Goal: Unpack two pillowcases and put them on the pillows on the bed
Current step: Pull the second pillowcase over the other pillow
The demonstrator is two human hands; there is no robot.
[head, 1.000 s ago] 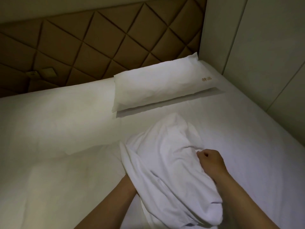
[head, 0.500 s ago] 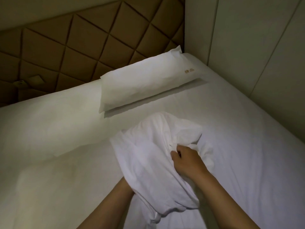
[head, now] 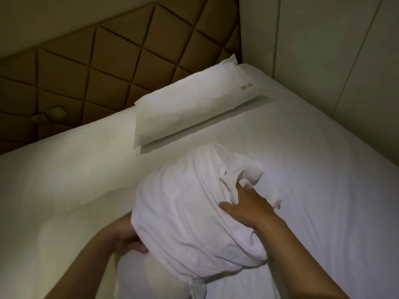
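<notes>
Hands close in on a half-dressed pillow: the right hand point(head: 248, 209) has its fingers curled into a bunched fold of the white pillowcase point(head: 183, 203), thumb pressed flat to the cloth, while the left hand point(head: 127, 238), blurred, curls at the case's lower left edge, and whether it holds cloth or pillow cannot be told. Trouble looks likeliest from the bunching. With thick folds gathered on the right side alone, a hard tug there could twist the case round the pillow point(head: 138, 277) and leave its far corners unfilled. The bare end could also slide back out of the open mouth if the left-hand hold is loose. Soft cotton piled this thickly may simply jam rather than slide

The pillowcase is crumpled and rumpled, draped as a rounded hood over the pillow's far end, with ridged folds running down to a gathered lower hem; the pillow's pale end shows beneath it at the bottom of the frame. The bundle sits low over the near middle of the bed point(head: 313, 190), directly before the person. Beyond it, well apart, a second pillow point(head: 190, 106) lies smooth in its case against the quilted brown headboard point(head: 121, 67), gold lettering near one end. A panelled wall point(head: 323, 44) borders the bed on the right
</notes>
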